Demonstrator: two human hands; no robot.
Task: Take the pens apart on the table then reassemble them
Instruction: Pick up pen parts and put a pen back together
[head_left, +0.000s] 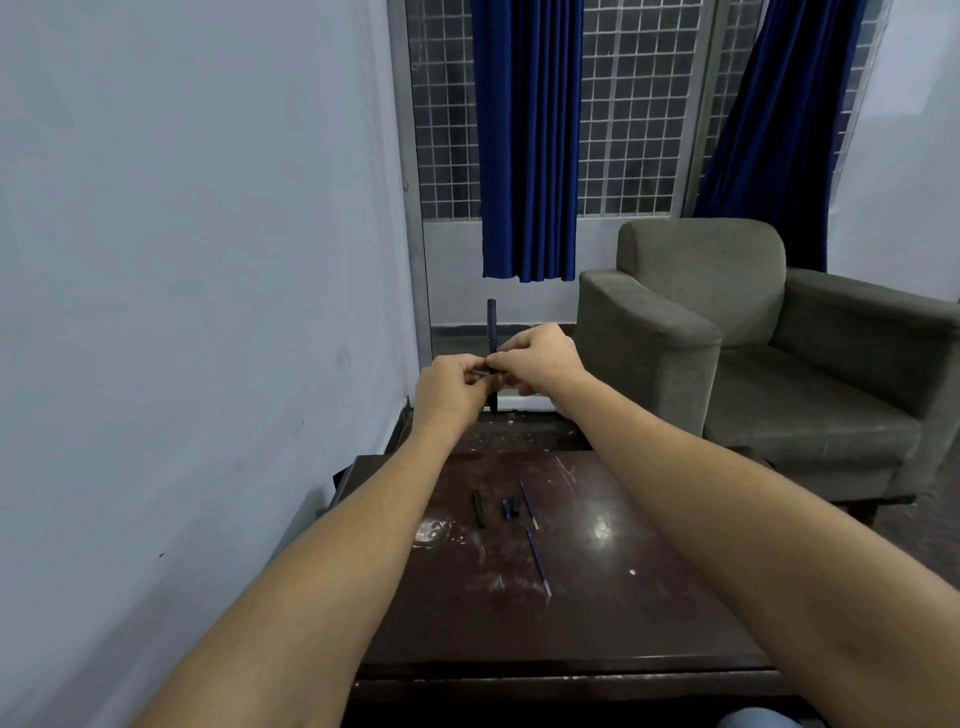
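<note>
Head view, middle of the frame: the left hand (451, 387) and right hand (540, 358) both pinch one upright pen (491, 325), raised beyond the table (649, 597). Lower down, a barrel (478, 509), small caps (510, 507) and two refills (538, 561) lie loose, so I think putting them back together is still to do.
</note>
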